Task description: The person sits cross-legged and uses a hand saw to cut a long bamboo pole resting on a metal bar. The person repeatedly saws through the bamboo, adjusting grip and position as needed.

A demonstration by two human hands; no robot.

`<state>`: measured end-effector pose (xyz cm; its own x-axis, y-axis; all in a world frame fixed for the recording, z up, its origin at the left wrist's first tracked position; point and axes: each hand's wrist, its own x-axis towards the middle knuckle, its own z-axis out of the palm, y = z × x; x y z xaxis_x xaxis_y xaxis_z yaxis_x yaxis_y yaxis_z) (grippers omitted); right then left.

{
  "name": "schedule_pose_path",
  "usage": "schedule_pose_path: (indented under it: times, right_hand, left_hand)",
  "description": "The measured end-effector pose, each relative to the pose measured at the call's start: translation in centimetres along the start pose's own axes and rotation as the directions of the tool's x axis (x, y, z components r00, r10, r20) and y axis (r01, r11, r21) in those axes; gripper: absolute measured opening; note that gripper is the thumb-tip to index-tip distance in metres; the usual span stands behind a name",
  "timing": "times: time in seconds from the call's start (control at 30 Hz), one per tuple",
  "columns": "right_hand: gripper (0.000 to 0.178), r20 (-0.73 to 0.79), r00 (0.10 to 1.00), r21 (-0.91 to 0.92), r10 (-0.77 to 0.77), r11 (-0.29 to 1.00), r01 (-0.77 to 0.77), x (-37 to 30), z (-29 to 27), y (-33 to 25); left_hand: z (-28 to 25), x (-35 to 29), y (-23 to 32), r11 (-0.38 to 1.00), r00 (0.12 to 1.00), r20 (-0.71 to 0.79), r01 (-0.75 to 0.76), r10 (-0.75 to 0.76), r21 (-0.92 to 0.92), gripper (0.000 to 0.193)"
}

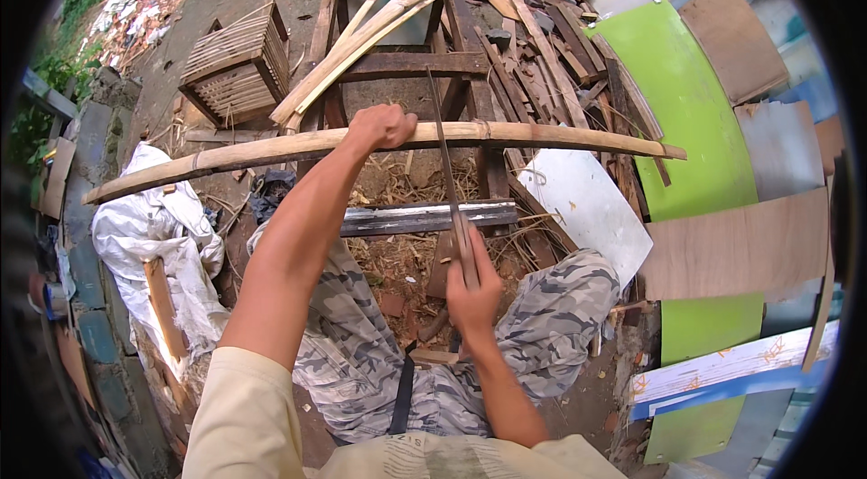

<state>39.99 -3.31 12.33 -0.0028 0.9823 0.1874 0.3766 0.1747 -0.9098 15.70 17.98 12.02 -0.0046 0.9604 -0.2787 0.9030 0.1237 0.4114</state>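
Observation:
A long split bamboo pole (271, 148) lies crosswise over a dark wooden frame (411, 66), reaching far out to both sides. My left hand (383, 126) is closed over the pole just left of its middle. In my right hand (473, 291), between my knees, is the handle of a long narrow-bladed cutting tool (449, 163). Its dark blade points away from me and crosses the pole to the right of my left fist. The blade is seen nearly edge-on, so I cannot tell whether it is a saw or a machete.
Several bamboo strips (388, 23) rest on the frame's far part. A slatted wooden crate (237, 65) stands at left, near a white sack (158, 235). Scrap wood (560, 55) is heaped at right beside a green panel (691, 100). A grey-painted bar (429, 218) spans the near side.

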Motion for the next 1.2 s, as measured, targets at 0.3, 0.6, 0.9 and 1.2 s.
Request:
schedule_pose_path:
  times: [0.3, 0.6, 0.9, 1.2]
  right_hand:
    - [0.057, 0.088, 0.996, -0.045, 0.015, 0.999, -0.011, -7.1, -3.4, -1.4]
    - [0.056, -0.030, 0.999, -0.056, 0.014, 0.998, -0.016, 5.0, 3.7, -0.4]
    - [0.058, 0.043, 0.990, 0.080, 0.135, 0.987, -0.138, -5.1, -3.2, -1.3]
    - [0.056, 0.039, 0.985, 0.040, 0.166, 0.985, -0.167, -0.6, 0.9, -1.0]
  left_hand:
    - [-0.7, 0.0, 0.0, 1.000, 0.999, 0.038, 0.018, -0.018, -0.002, 0.066]
    - [0.0, -0.4, 0.3, 1.000, 1.000, 0.006, -0.003, 0.003, 0.005, 0.066]
    - [-0.5, 0.7, 0.2, 1.000, 0.998, 0.063, 0.020, -0.021, 0.013, 0.069]
    - [-0.9, 0.8, -0.3, 0.999, 0.993, 0.111, 0.037, -0.040, 0.033, 0.067]
